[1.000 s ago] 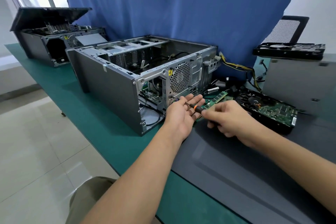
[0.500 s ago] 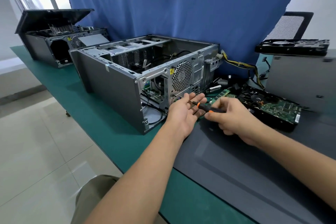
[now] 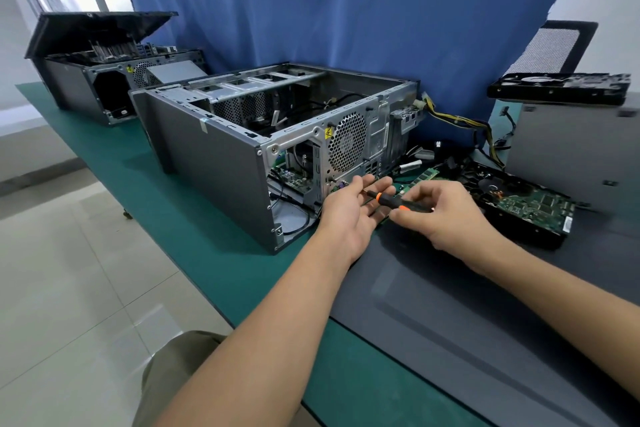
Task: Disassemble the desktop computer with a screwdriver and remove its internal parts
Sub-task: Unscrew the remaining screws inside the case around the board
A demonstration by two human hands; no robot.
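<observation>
Orange-banded screwdriver (image 3: 388, 199), butt hidden in pinching right hand (image 3: 446, 215), tip at slack-fingered left hand (image 3: 349, 211).

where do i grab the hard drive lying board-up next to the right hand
Probably by its two long black side walls, from above: the hard drive lies flat with its green circuit board facing up, so straddle it rather than press the board.

The big grey metal computer box (image 3: 214, 163) lies on its side on the green mat (image 3: 207, 253), its top open. The small black screwdriver with orange rings (image 3: 398, 202) points at the box's back.
</observation>
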